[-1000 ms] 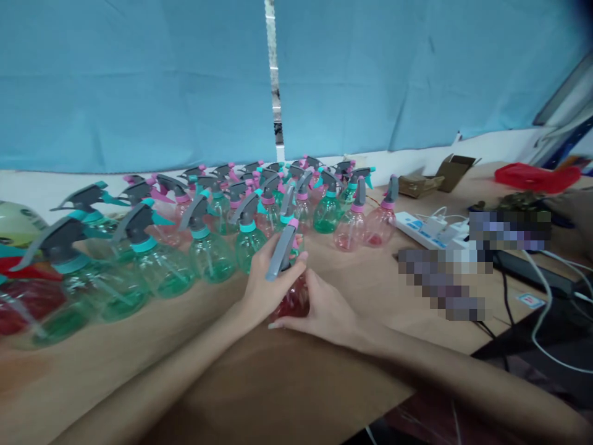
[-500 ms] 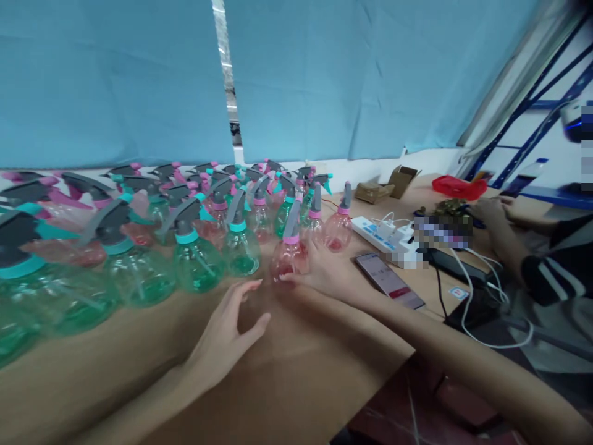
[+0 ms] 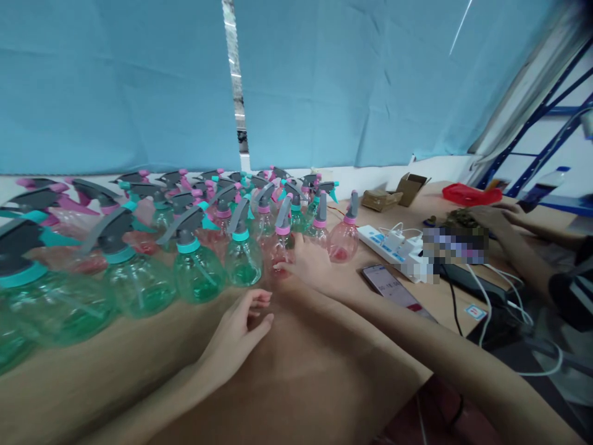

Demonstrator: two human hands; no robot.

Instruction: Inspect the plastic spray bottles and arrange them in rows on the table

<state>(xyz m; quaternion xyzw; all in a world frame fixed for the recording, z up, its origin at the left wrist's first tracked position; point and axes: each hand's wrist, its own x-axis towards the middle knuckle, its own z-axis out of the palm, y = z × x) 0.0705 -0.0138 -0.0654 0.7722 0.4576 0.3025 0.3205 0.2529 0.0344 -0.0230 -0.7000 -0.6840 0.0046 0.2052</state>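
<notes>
My right hand [image 3: 309, 264] reaches forward and touches the base of a pink spray bottle [image 3: 282, 246] with a grey trigger, standing at the front of a crowd of bottles; the fingers curve round its side. My left hand [image 3: 236, 334] rests on the brown table [image 3: 296, 383] nearer to me, fingers loosely curled and apart, holding nothing. Several green spray bottles [image 3: 196, 267] and pink ones with grey triggers stand in rows to the left and behind.
A phone [image 3: 391, 285] lies right of my right hand. Beyond it are a white power strip [image 3: 393, 244] with cables, cardboard boxes [image 3: 410, 187] and a red tray [image 3: 470, 194]. Another person's arm [image 3: 519, 244] reaches over the table's right end. Blue curtains hang behind.
My left hand has let go of the pink bottle's trigger and drawn back onto the table. My right hand has pushed that bottle forward into the row.
</notes>
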